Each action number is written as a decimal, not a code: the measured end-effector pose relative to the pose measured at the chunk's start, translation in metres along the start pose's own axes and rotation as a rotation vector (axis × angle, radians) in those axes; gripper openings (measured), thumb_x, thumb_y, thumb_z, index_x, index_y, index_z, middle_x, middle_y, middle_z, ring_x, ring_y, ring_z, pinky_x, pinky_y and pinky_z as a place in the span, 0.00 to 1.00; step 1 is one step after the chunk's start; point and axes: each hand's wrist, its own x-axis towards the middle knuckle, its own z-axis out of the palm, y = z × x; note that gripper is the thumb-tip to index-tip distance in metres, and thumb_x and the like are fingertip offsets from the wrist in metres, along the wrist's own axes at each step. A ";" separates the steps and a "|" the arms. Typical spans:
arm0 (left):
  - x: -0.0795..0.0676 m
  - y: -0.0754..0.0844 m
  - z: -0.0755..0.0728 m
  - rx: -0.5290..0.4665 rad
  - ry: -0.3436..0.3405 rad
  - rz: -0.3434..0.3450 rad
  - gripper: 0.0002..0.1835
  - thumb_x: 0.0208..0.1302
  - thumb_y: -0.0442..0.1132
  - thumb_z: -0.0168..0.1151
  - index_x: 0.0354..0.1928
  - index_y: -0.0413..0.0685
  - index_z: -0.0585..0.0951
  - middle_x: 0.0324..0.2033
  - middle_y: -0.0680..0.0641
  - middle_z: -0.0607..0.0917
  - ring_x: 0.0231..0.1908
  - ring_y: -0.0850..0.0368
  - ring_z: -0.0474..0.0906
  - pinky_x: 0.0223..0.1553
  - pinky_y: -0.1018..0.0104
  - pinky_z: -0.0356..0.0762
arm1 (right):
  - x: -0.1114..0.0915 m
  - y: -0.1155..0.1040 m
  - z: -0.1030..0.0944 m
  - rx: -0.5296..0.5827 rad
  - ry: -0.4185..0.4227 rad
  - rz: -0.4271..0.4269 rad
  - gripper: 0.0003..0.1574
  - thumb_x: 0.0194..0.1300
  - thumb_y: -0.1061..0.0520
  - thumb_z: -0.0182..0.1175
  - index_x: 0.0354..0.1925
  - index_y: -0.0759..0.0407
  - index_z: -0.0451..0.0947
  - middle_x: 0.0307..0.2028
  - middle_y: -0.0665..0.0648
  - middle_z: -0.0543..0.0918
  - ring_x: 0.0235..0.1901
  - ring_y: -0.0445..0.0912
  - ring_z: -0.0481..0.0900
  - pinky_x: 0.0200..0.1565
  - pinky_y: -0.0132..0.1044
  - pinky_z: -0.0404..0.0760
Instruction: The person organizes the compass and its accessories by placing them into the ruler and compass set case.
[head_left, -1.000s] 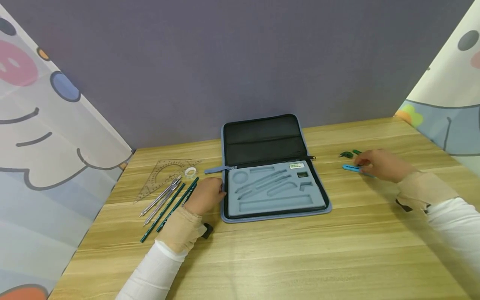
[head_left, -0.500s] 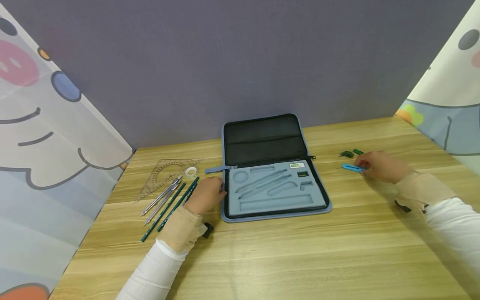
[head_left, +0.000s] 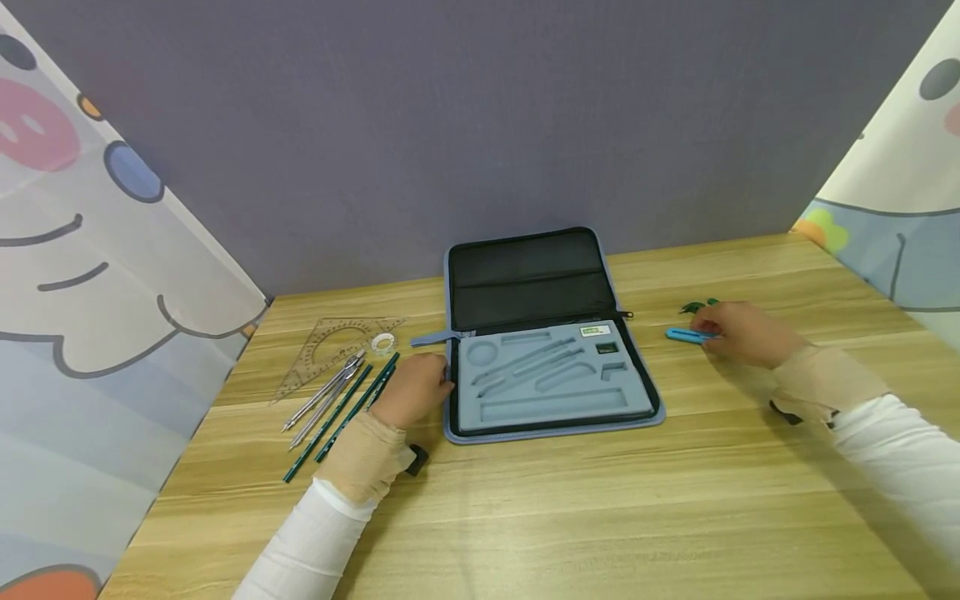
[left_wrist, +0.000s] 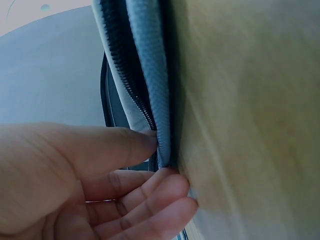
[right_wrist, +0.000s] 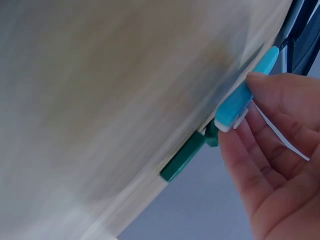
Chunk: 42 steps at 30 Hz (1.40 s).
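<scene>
A zip case (head_left: 555, 422) lies open on the table, its pale blue foam tray (head_left: 525, 410) cut with shaped recesses. At the case's left edge is my left hand (head_left: 412, 387); in the left wrist view its thumb and fingers pinch the zippered blue edge (left_wrist: 155, 65). To the right of the case, my right hand (head_left: 746, 333) pinches a small light-blue utility knife (right_wrist: 245, 97) between thumb and fingers, held just above the table. Beyond that hand sit a dark green compass-like piece (head_left: 692, 307) and a green stick-shaped piece (right_wrist: 184, 156), partly hidden in the head view.
Left of the case lie a clear set square (head_left: 307, 367), a tape roll (head_left: 383, 342), metal compasses (head_left: 330, 392) and dark green pencils (head_left: 330, 421). A small eraser (head_left: 596, 331) and a dark block (head_left: 606, 348) sit in the tray. A grey panel (head_left: 480, 125) stands behind.
My right hand has lifted the utility knife slightly and carried it left toward the case. The left hand stays at the case edge.
</scene>
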 end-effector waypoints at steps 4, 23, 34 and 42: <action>0.000 0.000 0.000 0.003 -0.003 -0.004 0.19 0.58 0.32 0.65 0.16 0.47 0.67 0.13 0.53 0.64 0.15 0.60 0.60 0.21 0.67 0.59 | 0.003 -0.005 0.002 -0.012 0.015 -0.011 0.11 0.48 0.70 0.65 0.33 0.62 0.78 0.25 0.47 0.76 0.27 0.42 0.70 0.31 0.39 0.71; 0.002 0.000 0.001 0.010 -0.008 -0.003 0.19 0.58 0.33 0.65 0.16 0.47 0.66 0.13 0.53 0.64 0.15 0.60 0.60 0.21 0.68 0.59 | 0.014 -0.033 0.007 0.075 0.039 -0.123 0.12 0.51 0.72 0.64 0.36 0.64 0.80 0.33 0.54 0.82 0.35 0.47 0.80 0.37 0.43 0.79; 0.003 -0.002 0.003 -0.003 -0.009 -0.010 0.19 0.58 0.32 0.65 0.16 0.47 0.67 0.12 0.53 0.63 0.15 0.60 0.59 0.20 0.68 0.58 | 0.018 -0.047 0.008 0.085 0.032 -0.132 0.12 0.50 0.72 0.65 0.37 0.65 0.80 0.34 0.55 0.82 0.34 0.49 0.80 0.37 0.43 0.79; 0.003 -0.002 0.003 -0.002 -0.012 -0.009 0.19 0.58 0.32 0.65 0.16 0.47 0.67 0.13 0.53 0.63 0.15 0.59 0.59 0.20 0.68 0.58 | 0.021 -0.056 0.009 0.112 0.037 -0.169 0.12 0.51 0.73 0.64 0.36 0.65 0.80 0.34 0.55 0.82 0.34 0.49 0.80 0.36 0.42 0.79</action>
